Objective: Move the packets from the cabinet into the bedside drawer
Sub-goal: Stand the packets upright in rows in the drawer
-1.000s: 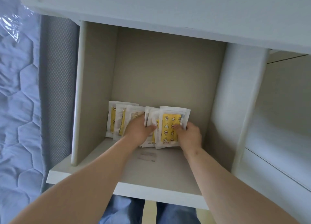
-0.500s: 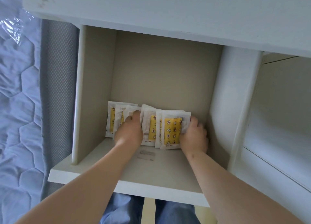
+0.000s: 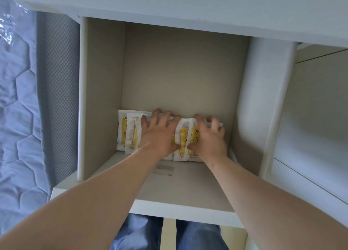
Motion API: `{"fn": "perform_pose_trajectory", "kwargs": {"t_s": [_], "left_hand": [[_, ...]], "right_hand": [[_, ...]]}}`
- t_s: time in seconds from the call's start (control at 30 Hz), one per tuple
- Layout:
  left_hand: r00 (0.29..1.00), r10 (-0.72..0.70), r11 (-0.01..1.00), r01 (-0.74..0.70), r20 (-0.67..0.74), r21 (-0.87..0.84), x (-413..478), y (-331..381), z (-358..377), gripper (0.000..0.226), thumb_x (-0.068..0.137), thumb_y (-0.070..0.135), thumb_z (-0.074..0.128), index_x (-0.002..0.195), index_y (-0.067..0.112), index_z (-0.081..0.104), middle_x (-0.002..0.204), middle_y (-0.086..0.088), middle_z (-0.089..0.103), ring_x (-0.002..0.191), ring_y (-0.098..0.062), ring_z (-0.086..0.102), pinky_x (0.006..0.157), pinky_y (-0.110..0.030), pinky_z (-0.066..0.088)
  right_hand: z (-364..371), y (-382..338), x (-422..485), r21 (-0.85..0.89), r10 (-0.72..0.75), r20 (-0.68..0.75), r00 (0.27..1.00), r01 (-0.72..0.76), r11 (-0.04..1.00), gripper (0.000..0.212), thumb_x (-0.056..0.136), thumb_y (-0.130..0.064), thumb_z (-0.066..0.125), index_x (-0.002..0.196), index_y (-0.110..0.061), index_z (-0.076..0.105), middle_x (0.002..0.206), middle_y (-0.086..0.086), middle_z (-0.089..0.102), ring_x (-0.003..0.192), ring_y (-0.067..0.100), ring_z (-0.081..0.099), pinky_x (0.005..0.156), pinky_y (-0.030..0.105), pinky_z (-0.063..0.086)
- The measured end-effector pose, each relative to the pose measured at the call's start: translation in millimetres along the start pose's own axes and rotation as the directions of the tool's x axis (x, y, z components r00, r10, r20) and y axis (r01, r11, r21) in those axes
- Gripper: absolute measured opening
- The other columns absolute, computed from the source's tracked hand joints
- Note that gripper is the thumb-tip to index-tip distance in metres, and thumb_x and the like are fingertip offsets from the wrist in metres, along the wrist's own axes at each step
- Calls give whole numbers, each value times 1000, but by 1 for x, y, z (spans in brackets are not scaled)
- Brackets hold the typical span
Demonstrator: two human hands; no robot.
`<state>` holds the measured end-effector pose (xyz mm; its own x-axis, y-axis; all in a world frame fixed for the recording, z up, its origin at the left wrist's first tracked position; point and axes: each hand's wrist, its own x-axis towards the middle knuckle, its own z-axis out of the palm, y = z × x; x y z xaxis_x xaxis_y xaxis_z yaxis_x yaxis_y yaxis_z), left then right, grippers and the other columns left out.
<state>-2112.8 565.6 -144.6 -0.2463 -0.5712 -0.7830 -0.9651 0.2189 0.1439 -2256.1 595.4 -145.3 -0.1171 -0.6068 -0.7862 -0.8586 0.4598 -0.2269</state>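
At the back of the cabinet (image 3: 180, 71), the right hand (image 3: 209, 140) curls over the packets (image 3: 185, 138), thumb in front; the left hand (image 3: 160, 135) lies spread, fingers straight, on the row. Gathering seems underway; next, bunch them together and lift out.

about six packets (image 3: 131, 135), two hands (image 3: 160, 138)

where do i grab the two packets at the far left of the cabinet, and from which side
Probably pinch the two leftmost packets by their top edges, coming in from the front and above. They stand upright against the back wall, overlapping, with their tops free. The left wall sits close to their outer side.
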Motion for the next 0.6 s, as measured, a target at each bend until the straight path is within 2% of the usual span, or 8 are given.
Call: {"fn": "perform_pose_trajectory", "kwargs": {"t_s": [0.17, 0.37, 0.47, 0.6], "left_hand": [[996, -4, 999, 7, -94, 32, -3, -11, 6, 80, 83, 48, 61, 147, 38, 13, 152, 1, 10, 143, -29, -1, 115, -53, 4], [994, 13, 1000, -15, -112, -13, 0, -24, 6, 84, 78, 40, 70, 146, 33, 22, 148, -2, 21, 139, -26, 15, 115, -44, 11], [993, 24, 1000, -23, -117, 6, -3, -33, 4, 84, 77, 41, 70, 145, 29, 24, 146, 1, 26, 137, -22, 20, 112, -39, 14], [996, 13, 999, -9, -83, 41, -1, -38, 2, 84, 78, 43, 68, 146, 28, 21, 146, 3, 23, 138, -22, 16, 115, -47, 6]], "right_hand": [[9, -11, -2, 76, -21, -16, 1000, 22, 997, 78, 78, -26, 74, 140, -35, 28, 139, 6, 20, 123, 33, 29, 84, 37, 45], [20, -22, 0, 113, -52, -13, 999, 53, 992, 76, 78, -28, 74, 140, -32, 31, 139, 6, 19, 123, 32, 30, 92, 37, 43], [23, -28, 0, 124, -66, 10, 998, 64, 990, 76, 77, -29, 75, 139, -30, 31, 139, 6, 19, 123, 32, 30, 91, 36, 43], [24, -30, 1, 157, -71, 17, 997, 68, 985, 75, 78, -26, 74, 140, -29, 32, 140, 6, 19, 125, 32, 30, 93, 37, 43]]}}
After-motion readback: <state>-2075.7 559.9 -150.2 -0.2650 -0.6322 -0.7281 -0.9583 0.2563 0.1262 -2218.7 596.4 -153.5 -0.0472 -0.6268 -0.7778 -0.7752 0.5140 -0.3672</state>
